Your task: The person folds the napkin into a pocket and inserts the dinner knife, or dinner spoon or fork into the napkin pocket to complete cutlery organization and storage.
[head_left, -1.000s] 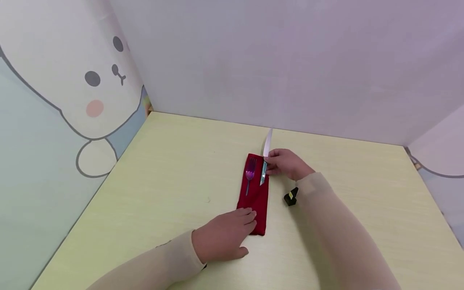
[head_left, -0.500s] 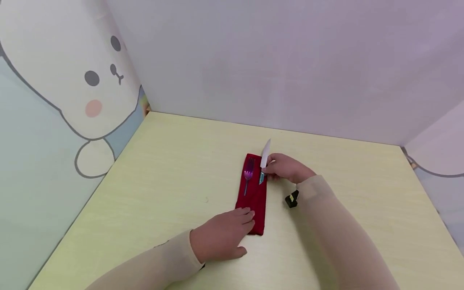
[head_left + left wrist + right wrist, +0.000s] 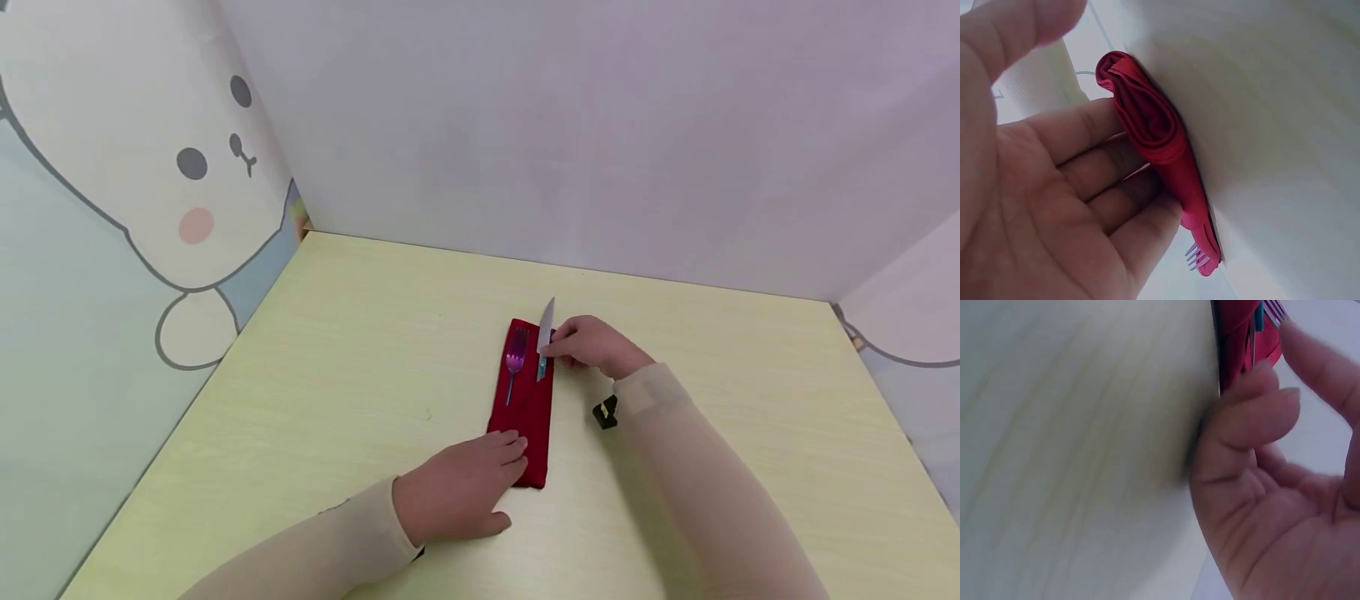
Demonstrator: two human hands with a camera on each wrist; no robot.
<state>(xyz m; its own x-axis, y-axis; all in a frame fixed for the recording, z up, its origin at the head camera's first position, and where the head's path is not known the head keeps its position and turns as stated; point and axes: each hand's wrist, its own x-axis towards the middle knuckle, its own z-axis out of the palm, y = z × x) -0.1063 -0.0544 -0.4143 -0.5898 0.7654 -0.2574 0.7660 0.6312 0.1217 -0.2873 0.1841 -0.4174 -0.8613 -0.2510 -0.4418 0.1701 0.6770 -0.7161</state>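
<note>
A folded red cloth napkin lies on the table, rolled thick at its near end. My left hand rests straight fingers on that end; the left wrist view shows them against the rolled napkin. On its far part lies a purple metallic fork. Beside the fork is a knife, its blade reaching past the far edge and its teal handle on the cloth. My right hand is at the knife, thumb over it where blade meets handle. In the right wrist view the thumb stands apart from bent fingers.
The pale wooden table extends around the napkin. A pale wall stands along its back edge, and a side panel with a cartoon animal borders the left. A small black device hangs under my right wrist.
The knife has come down toward me and now lies lower on the napkin beside the fork. My right fingers have parted around it. My left hand stays on the napkin's near end.
</note>
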